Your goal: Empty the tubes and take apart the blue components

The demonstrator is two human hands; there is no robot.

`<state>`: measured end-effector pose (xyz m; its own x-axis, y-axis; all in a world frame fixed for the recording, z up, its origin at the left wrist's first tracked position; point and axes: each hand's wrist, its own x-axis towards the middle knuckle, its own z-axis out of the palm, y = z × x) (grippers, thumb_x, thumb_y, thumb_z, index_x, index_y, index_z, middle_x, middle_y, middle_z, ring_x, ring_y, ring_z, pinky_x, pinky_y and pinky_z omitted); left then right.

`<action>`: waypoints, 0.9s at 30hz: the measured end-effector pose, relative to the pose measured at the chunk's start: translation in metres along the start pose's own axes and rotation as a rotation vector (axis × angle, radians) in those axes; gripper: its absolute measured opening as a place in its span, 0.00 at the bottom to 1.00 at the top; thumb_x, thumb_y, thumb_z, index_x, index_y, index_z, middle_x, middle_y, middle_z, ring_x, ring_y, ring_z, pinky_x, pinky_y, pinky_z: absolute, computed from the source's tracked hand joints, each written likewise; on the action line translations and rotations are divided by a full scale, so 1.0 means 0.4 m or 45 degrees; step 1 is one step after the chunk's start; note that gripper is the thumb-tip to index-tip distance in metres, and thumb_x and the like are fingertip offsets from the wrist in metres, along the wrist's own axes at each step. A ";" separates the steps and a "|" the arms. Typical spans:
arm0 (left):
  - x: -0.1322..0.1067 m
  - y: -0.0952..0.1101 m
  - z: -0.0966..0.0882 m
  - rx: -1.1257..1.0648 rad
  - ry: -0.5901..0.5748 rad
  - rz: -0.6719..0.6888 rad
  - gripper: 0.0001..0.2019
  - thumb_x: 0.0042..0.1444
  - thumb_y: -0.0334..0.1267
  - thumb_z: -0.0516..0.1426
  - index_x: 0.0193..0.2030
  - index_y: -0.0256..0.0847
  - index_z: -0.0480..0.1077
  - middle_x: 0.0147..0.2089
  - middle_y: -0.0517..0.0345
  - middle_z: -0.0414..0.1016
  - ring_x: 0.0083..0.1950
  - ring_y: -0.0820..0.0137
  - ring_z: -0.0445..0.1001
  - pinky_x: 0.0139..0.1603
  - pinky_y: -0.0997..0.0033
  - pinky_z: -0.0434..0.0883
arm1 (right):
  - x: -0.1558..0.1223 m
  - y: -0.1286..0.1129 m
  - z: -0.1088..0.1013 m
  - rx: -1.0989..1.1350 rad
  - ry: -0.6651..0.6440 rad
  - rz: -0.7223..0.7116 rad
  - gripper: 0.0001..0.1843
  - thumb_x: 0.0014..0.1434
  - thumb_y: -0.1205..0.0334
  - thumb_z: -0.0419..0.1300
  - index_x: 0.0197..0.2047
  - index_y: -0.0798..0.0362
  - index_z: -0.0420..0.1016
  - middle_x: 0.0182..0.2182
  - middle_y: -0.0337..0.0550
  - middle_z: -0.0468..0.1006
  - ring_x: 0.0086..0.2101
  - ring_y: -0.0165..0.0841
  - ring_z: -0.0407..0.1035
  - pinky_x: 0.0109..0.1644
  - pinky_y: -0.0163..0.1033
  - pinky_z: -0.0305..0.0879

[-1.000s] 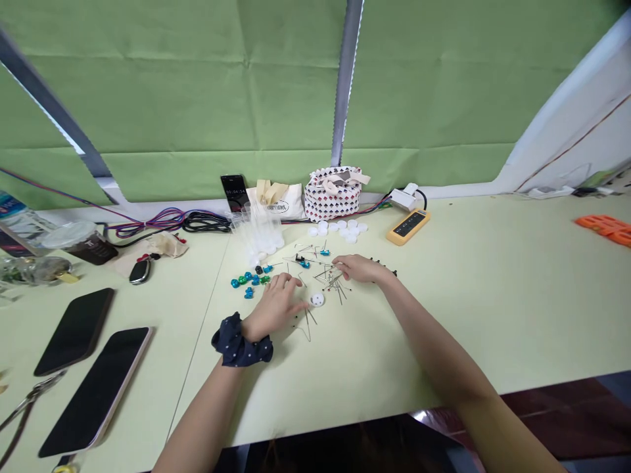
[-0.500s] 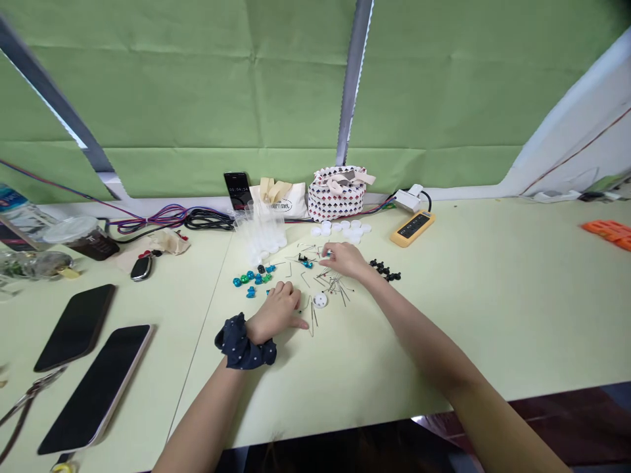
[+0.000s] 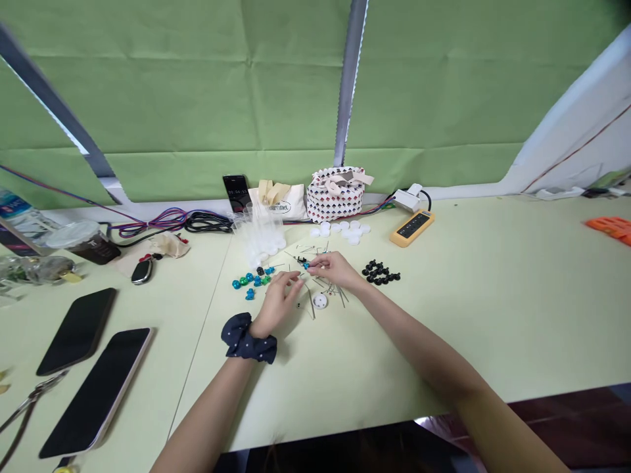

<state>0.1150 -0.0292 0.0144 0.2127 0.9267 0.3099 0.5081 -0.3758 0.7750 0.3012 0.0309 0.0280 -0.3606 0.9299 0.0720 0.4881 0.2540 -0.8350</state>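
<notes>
My left hand (image 3: pixel 279 299), with a dark scrunchie (image 3: pixel 246 338) on the wrist, hovers over the pale green table (image 3: pixel 444 309), its fingertips pinched on a thin metal pin (image 3: pixel 309 303). My right hand (image 3: pixel 335 268) meets it from the right, fingers pinched on a small blue bead (image 3: pixel 306 265). Loose metal pins (image 3: pixel 331 284) and a small white cap (image 3: pixel 320 301) lie just under both hands. Blue and green beads (image 3: pixel 250 281) sit to the left, black beads (image 3: pixel 379 272) to the right.
Clear plastic tubes (image 3: pixel 259 233) and white caps (image 3: pixel 340 230) stand behind the hands. A patterned pouch (image 3: pixel 336 192), a cloth bag (image 3: pixel 277 199), a yellow meter (image 3: pixel 411 227) and cables (image 3: pixel 167 220) line the back. Two phones (image 3: pixel 93 387) and a car key (image 3: pixel 141 271) lie left.
My right hand went back to the pile by the tubes, picked up a blue bead and came toward the left hand. The left hand lifted and closed on a pin.
</notes>
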 end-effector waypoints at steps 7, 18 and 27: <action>-0.005 0.034 0.028 -0.734 0.017 -0.201 0.14 0.56 0.46 0.57 0.42 0.38 0.75 0.43 0.49 0.75 0.38 0.69 0.72 0.35 0.71 0.70 | -0.109 -0.027 0.017 0.617 -0.151 0.054 0.19 0.52 0.51 0.62 0.40 0.59 0.77 0.31 0.44 0.78 0.31 0.32 0.71 0.34 0.35 0.65; -0.011 0.040 0.027 -0.974 -0.047 -0.455 0.17 0.49 0.43 0.64 0.43 0.34 0.76 0.32 0.52 0.79 0.32 0.69 0.76 0.40 0.67 0.74 | -0.159 -0.031 0.002 0.451 0.115 -0.082 0.16 0.54 0.50 0.60 0.34 0.55 0.79 0.31 0.45 0.74 0.26 0.29 0.68 0.28 0.35 0.67; -0.011 0.041 0.038 -0.924 -0.038 -0.430 0.13 0.45 0.40 0.66 0.38 0.35 0.78 0.37 0.51 0.79 0.29 0.73 0.74 0.37 0.69 0.74 | -0.169 -0.040 -0.004 0.360 0.048 -0.032 0.12 0.52 0.56 0.63 0.31 0.57 0.81 0.25 0.41 0.71 0.17 0.22 0.58 0.19 0.31 0.53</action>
<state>0.1352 -0.0395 0.0174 0.1716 0.9851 -0.0121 -0.1189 0.0329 0.9924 0.3189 -0.0358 0.0375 -0.3374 0.9349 0.1101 0.2366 0.1974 -0.9513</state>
